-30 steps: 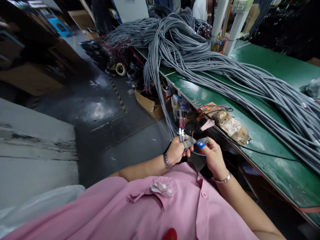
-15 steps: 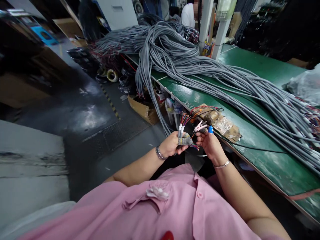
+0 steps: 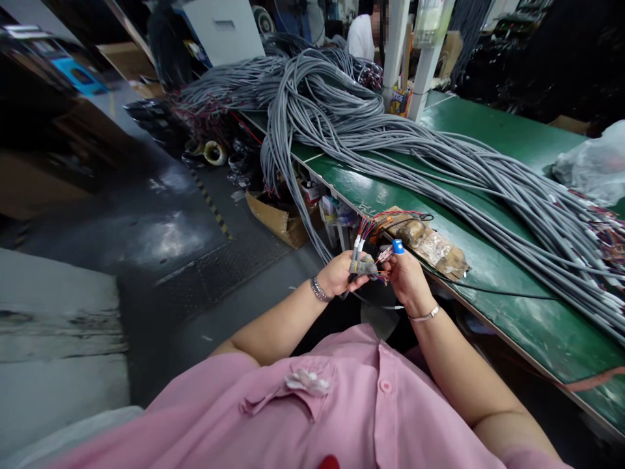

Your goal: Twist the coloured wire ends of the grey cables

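My left hand [image 3: 342, 273] is closed around grey cables [image 3: 355, 255], whose stripped ends fan out in thin coloured wires [image 3: 365, 228]. Grey wrapping covers the fingers of that hand, and more coloured wire ends [image 3: 381, 277] stick out beyond them. Close on the right, my right hand [image 3: 407, 280] pinches a small pink-handled tool like pliers or a clip [image 3: 385, 253]; its exact kind is unclear. A blue cap [image 3: 398, 247] covers the right thumb. The tool's tip lies close to the wires; whether it touches them is hard to see.
On the green table [image 3: 493, 299] lies a long heap of grey cables [image 3: 439, 150]. A taped cardboard piece [image 3: 434, 244] with wires sits at the near edge. Below are an open carton [image 3: 273, 218] and tape rolls [image 3: 215, 153]. A person [image 3: 361, 36] is at the back.
My right hand has moved slightly left, closer to my left hand. The pink-handled tool's handles, spread apart before, now look squeezed together. The view has shifted a little.
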`<state>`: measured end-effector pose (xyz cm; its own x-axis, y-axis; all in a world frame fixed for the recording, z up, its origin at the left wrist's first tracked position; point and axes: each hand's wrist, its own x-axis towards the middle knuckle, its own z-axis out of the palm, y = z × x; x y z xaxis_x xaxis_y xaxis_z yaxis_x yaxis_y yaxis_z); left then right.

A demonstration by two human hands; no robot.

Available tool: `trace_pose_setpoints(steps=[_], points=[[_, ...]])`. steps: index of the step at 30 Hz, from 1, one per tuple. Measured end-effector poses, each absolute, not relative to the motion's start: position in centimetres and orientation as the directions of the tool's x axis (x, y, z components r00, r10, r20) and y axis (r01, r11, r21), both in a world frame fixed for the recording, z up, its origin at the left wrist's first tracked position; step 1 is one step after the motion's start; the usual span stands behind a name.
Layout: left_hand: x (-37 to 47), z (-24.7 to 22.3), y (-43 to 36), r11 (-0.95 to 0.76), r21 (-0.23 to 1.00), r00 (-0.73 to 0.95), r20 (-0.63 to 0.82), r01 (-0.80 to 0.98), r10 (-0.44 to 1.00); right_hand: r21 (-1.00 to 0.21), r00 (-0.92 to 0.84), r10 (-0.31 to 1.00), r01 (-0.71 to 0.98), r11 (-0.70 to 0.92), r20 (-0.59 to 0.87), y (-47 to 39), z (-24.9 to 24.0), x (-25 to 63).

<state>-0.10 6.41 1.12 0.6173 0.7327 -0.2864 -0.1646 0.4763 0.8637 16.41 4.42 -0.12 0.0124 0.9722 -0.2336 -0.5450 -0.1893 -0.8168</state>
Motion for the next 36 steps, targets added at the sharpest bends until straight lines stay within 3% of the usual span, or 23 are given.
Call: trace_pose_setpoints(steps=[11, 27, 36], points=[[0.1, 0.2, 6.6, 0.531, 0.83, 0.652, -0.31, -0.17, 0.692, -0.725, -0.022, 0.959, -0.65, -0.229, -0.283, 4.3, -0.3, 16.6], [0.2, -0.4, 6.8, 0.54, 0.821, 0.64, -0.316, -0.185, 0.7, -0.763, 0.038, 0.974, -0.629, -0.15, -0.223, 4.3, -0.3, 15.9], [0.1, 1.0, 5.3, 0.471, 0.863, 0.583, -0.29, -0.182, 0.759, -0.661, -0.162, 0.93, -0.664, -0.35, -0.329, 4.0, 0.2, 16.9]])
